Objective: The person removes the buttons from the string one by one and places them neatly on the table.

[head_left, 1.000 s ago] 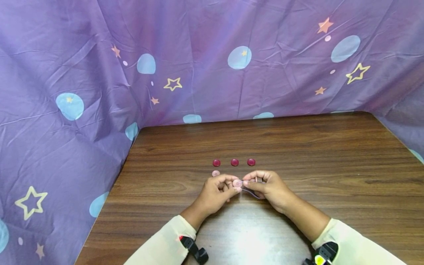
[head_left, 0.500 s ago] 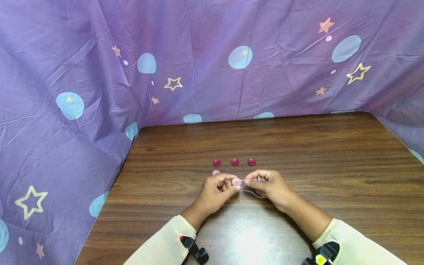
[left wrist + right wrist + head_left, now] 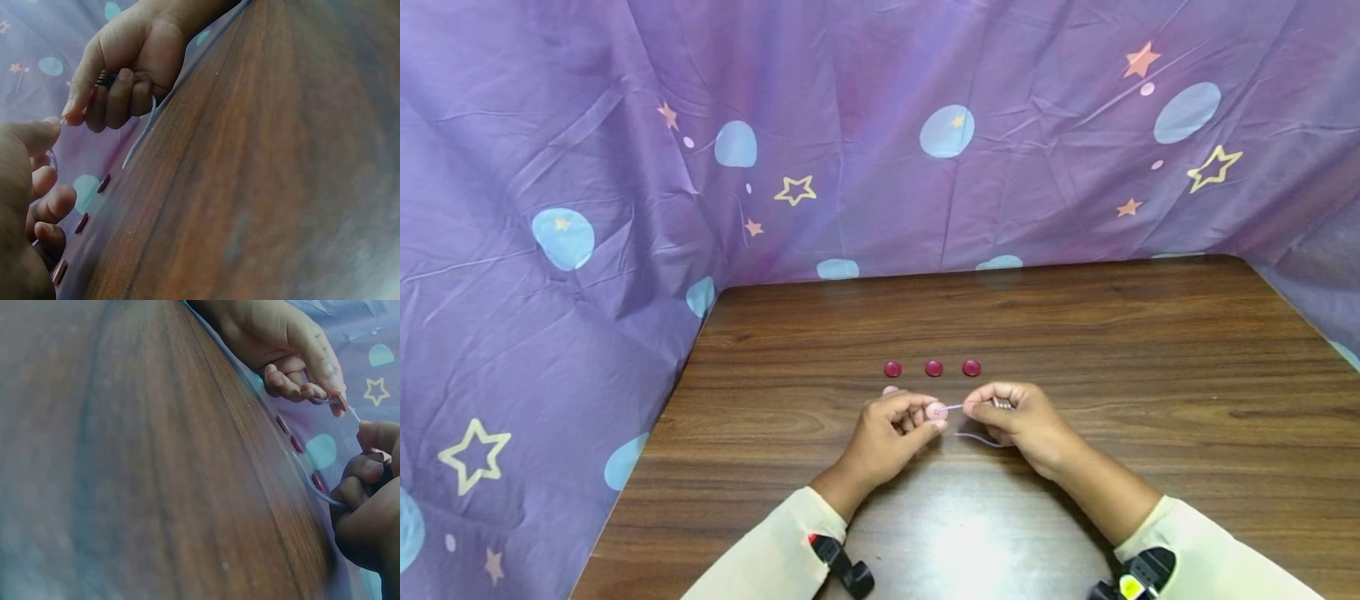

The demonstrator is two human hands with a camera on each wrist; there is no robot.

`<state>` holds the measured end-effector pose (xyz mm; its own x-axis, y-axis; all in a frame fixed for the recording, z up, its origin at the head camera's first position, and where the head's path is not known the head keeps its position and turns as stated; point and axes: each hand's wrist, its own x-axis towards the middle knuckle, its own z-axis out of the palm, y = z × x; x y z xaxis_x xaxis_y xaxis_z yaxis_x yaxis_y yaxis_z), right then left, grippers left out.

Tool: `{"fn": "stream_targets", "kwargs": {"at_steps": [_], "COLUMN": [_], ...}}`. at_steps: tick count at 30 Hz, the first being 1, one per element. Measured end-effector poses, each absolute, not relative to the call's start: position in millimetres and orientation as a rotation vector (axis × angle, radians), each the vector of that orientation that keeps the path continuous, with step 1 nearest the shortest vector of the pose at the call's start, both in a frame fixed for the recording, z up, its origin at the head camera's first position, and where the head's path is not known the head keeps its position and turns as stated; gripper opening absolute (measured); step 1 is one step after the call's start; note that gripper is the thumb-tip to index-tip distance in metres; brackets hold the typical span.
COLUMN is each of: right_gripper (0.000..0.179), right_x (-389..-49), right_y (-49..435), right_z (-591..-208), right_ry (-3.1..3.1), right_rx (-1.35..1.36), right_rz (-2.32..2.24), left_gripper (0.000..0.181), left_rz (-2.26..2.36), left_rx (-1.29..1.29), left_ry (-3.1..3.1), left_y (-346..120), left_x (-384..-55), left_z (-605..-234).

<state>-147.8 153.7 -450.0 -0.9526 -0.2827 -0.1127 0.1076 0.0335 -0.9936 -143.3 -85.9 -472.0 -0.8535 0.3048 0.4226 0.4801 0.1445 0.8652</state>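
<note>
In the head view my left hand (image 3: pixel 883 435) pinches a pale pink button (image 3: pixel 936 412) between thumb and fingers, held above the table. A thin lilac string (image 3: pixel 953 407) runs from the button's face to my right hand (image 3: pixel 1024 427), whose thumb and forefinger pinch it. Below that hand a loose length of string curves out from the curled fingers, also visible in the right wrist view as a pale cord (image 3: pixel 315 491). The button appears edge-on (image 3: pixel 339 401) there, with string on both sides. Another pink button (image 3: pixel 891 389) lies behind my left hand, mostly hidden.
Three dark red buttons, left (image 3: pixel 892 368), middle (image 3: pixel 933 368) and right (image 3: pixel 972 367), lie in a row beyond the hands. A purple patterned cloth (image 3: pixel 880 150) hangs behind and beside the brown wooden table (image 3: pixel 790 333).
My right hand has moved away to the right, and the stretch of string between it and the button has grown longer. The left hand stays nearly still with the pink button.
</note>
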Motion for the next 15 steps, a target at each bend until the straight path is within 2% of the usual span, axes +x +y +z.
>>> {"fn": "stream_targets", "kwargs": {"at_steps": [15], "right_gripper": [0.020], "right_x": [-151.5], "right_y": [160.3], "right_z": [-448.6], "right_ry": [2.063], "right_rx": [-0.182], "right_rz": [-2.033], "left_gripper": [0.022], "left_rz": [-1.776], "left_rx": [-0.763], "left_ry": [-2.262], "left_y": [-85.4], "left_x": [-143.4], "left_z": [-470.7]}}
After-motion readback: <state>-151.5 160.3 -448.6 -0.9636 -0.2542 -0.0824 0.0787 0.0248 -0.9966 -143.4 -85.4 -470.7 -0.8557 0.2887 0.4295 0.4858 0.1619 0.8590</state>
